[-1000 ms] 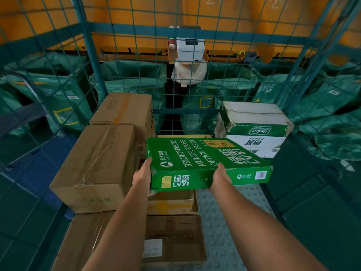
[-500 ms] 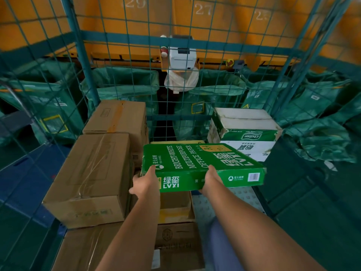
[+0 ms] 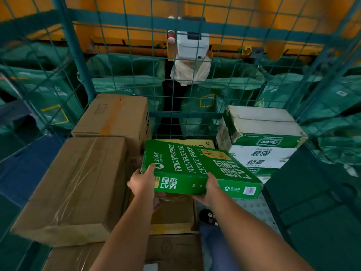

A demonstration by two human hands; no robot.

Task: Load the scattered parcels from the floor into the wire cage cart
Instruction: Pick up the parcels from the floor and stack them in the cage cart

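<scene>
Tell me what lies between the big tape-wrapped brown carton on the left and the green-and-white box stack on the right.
Head view: the flat green office-paper box, gripped by the left hand and right hand, over a yellow-topped box and lower brown cartons.
</scene>
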